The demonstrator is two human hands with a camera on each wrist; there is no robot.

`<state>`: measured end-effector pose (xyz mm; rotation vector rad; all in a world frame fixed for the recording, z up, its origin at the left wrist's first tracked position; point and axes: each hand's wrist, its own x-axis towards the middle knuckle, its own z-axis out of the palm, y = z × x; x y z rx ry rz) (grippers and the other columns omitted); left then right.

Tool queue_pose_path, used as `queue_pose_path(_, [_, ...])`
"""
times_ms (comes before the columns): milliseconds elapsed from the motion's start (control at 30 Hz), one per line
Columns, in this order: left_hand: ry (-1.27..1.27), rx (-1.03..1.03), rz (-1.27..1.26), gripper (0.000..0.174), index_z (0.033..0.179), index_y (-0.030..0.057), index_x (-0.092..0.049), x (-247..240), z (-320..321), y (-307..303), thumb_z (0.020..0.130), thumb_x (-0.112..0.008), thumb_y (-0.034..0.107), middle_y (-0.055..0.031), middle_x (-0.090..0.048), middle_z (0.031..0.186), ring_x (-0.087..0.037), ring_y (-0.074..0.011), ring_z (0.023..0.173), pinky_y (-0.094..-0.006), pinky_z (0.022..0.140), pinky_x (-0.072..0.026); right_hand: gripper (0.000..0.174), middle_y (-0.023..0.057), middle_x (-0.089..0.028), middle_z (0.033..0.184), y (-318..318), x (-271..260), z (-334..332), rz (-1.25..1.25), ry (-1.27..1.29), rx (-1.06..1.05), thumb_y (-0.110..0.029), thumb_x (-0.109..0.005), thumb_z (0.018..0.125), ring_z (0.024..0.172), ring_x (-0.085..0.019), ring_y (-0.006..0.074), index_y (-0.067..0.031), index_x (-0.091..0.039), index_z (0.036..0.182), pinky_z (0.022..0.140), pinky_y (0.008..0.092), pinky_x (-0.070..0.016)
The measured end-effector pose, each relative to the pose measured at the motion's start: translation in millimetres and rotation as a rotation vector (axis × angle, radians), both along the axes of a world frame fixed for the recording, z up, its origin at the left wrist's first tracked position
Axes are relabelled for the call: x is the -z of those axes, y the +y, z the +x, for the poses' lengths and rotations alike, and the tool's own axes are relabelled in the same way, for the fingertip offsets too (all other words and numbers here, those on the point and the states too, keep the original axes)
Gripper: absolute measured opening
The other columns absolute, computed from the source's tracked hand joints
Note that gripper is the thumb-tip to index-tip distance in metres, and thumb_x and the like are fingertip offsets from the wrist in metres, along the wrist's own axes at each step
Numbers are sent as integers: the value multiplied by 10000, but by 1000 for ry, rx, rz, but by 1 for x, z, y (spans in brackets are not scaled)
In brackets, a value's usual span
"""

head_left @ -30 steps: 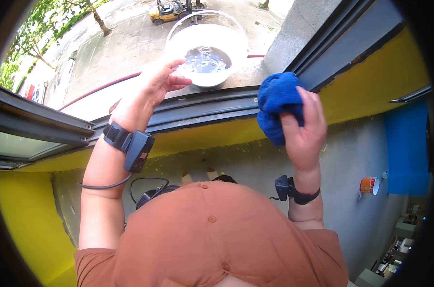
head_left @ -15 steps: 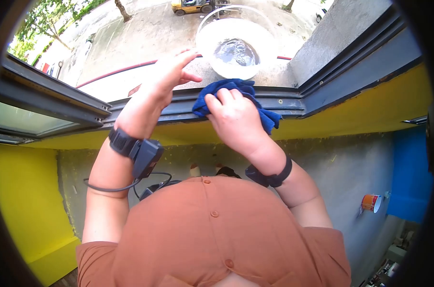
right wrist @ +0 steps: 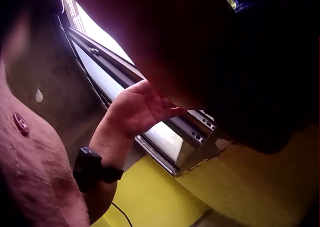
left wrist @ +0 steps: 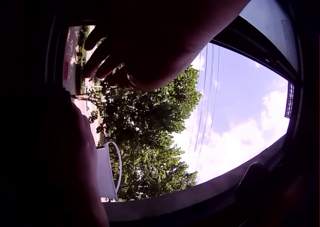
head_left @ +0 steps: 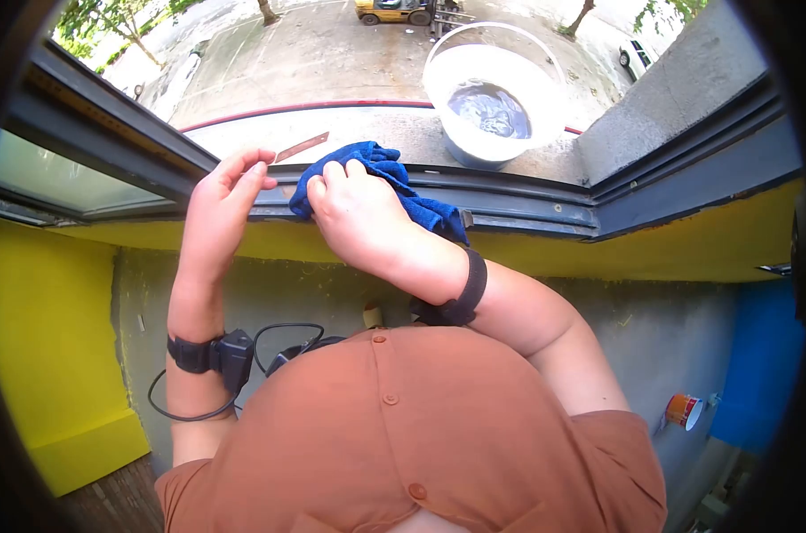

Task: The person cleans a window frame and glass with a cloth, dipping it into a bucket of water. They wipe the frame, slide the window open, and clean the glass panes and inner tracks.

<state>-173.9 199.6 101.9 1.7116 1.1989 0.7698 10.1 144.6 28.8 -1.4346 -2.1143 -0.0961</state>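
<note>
On our far left we see a yellow wall (head_left: 39,346) and a glass pane (head_left: 56,178) in its dark frame, both by the left end of the window track (head_left: 518,200). Our left hand (head_left: 215,218) hovers near that end, its fingers loosely bent, holding nothing we can see. Just beside its fingertips a thin reddish-brown strip (head_left: 303,147) lies on the pale ledge (head_left: 376,133); whether they touch, we can't tell. Next, our right hand (head_left: 359,218) grips the crumpled blue cloth (head_left: 372,153) on the track, fingers curled into it. Toward the ledge's right end stands our white bucket (head_left: 514,155), handle raised, with greyish water (head_left: 490,111) in it. A concrete pillar (head_left: 678,107) rises beyond. Lower right, an orange tub (head_left: 684,412) with a white rim sits near a blue panel (head_left: 763,355); we can't make out its contents.
</note>
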Motion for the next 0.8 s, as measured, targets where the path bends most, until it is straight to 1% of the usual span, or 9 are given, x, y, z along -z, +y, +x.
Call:
queue_pose_path(167, [203, -141, 101, 238, 1165, -18, -677, -26, -60, -36, 1020, -571, 137, -45, -689, 1076, -642, -110, 939, -250, 872, -485, 187, 164, -610, 963, 26, 4, -26, -58, 31, -89, -132, -661, 788, 949, -613, 327, 1, -658, 920, 740, 383, -572])
queue_pose_path(267, [284, -238, 184, 231, 1147, -22, -682, -32, -92, -57, 1007, -585, 134, -51, -697, 1038, -650, -126, 939, -261, 852, -494, 274, 185, -650, 1009, 32, -12, -7, -255, 322, -162, -239, -664, 885, 1006, -634, 331, -17, -670, 1045, 876, 415, -519])
queue_pose_path(300, [298, -296, 224, 227, 1131, -24, -684, -31, -102, -64, 995, -598, 136, -56, -701, 1020, -658, -135, 930, -269, 838, -500, 351, 172, -688, 1013, 32, -27, 7, -519, 550, -203, -251, -648, 917, 988, -665, 307, -12, -666, 1172, 886, 371, -520])
queue_pose_path(433, [275, -470, 134, 233, 1131, -25, -681, -20, -148, -88, 1000, -599, 150, -64, -692, 1015, -652, -138, 927, -271, 840, -494, 397, 104, -691, 1042, 40, -31, 23, -651, 993, -276, -297, -617, 978, 992, -642, 188, -25, -646, 1266, 912, 345, -496])
queue_pose_path(467, [275, -476, 131, 233, 1131, -25, -681, -16, -158, -93, 1000, -599, 150, -64, -692, 1015, -652, -138, 927, -271, 840, -494, 425, 140, -674, 1171, 45, -42, 22, -375, 709, -262, -325, -603, 993, 1090, -621, 192, -28, -625, 1296, 966, 343, -476])
queue_pose_path(567, [357, -517, 54, 234, 1135, -22, -679, -7, -174, -103, 1007, -595, 154, -54, -688, 1017, -647, -134, 927, -270, 844, -493, 494, 164, -637, 1254, 69, -40, -15, -497, 605, -327, -364, -600, 983, 1167, -604, 260, -50, -578, 1364, 1020, 371, -456])
queue_pose_path(633, [285, -520, 33, 231, 1138, -15, -679, -4, -173, -108, 1012, -590, 156, -46, -688, 1015, -644, -129, 926, -267, 845, -492, 539, 165, -621, 1237, 75, -39, -42, -437, 99, -311, -429, -651, 903, 1182, -578, 363, -39, -602, 1271, 1032, 446, -448])
queue_pose_path(700, [268, -500, 34, 233, 1143, -13, -679, 4, -178, -106, 1015, -587, 159, -45, -688, 1015, -643, -127, 924, -268, 845, -493, 508, 141, -633, 1209, 74, -16, -64, -167, -28, -236, -415, -708, 843, 1194, -565, 334, -44, -625, 1180, 1011, 427, -447])
queue_pose_path(800, [256, -474, 20, 235, 1142, -16, -679, 14, -179, -101, 1014, -590, 160, -48, -689, 1018, -642, -126, 923, -270, 846, -494, 468, 132, -642, 1119, 75, -8, -77, -147, -66, -212, -362, -741, 778, 1137, -571, 299, -23, -646, 1087, 994, 404, -436])
